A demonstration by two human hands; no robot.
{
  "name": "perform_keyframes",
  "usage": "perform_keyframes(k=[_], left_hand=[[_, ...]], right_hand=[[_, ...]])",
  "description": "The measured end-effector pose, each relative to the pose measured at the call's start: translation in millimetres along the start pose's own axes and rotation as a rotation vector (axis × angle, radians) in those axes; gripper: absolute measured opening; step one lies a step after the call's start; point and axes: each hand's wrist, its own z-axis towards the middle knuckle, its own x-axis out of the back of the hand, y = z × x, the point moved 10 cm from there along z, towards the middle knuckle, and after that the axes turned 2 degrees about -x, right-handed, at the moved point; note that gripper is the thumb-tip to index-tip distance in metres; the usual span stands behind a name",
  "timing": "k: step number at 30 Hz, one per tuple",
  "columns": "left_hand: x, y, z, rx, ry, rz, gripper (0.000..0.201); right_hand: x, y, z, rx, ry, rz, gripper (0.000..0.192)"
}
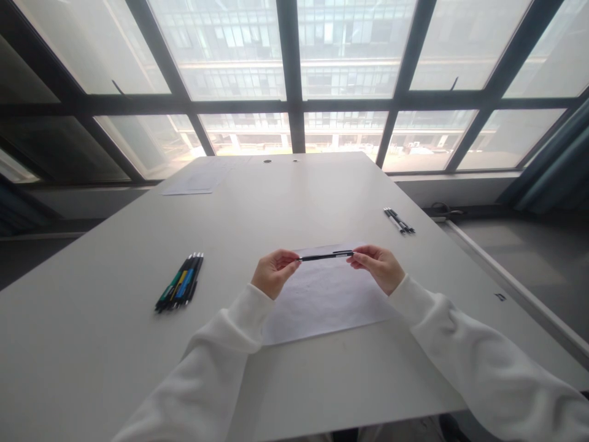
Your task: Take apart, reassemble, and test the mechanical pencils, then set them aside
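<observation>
A black pen (322, 256) with a clip and a small pale label is held level above a white sheet of paper (326, 307). My left hand (275, 271) pinches its tip end between thumb and fingers. At the clip end, my right hand (378, 265) grips it the same way. To the left of my left hand lies a bundle of pens (181, 283), mostly black, with green, yellow and blue on some. Beyond my right hand, a few black-and-white pens (399, 221) lie side by side on the table.
The white table (115, 344) stretches away toward large windows. At its far left lies another paper sheet (196, 178). A small dark mark or piece (500, 297) is near the right edge. Two small round fittings (267, 161) sit at the far end.
</observation>
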Motion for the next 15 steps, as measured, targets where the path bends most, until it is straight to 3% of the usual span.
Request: perform_keyframes(k=[15], left_hand=[[0.6,1.4,-0.6,0.007,0.004,0.035,0.023]], right_hand=[[0.9,-6.0,-0.4,0.06,0.01,-0.013,0.028]])
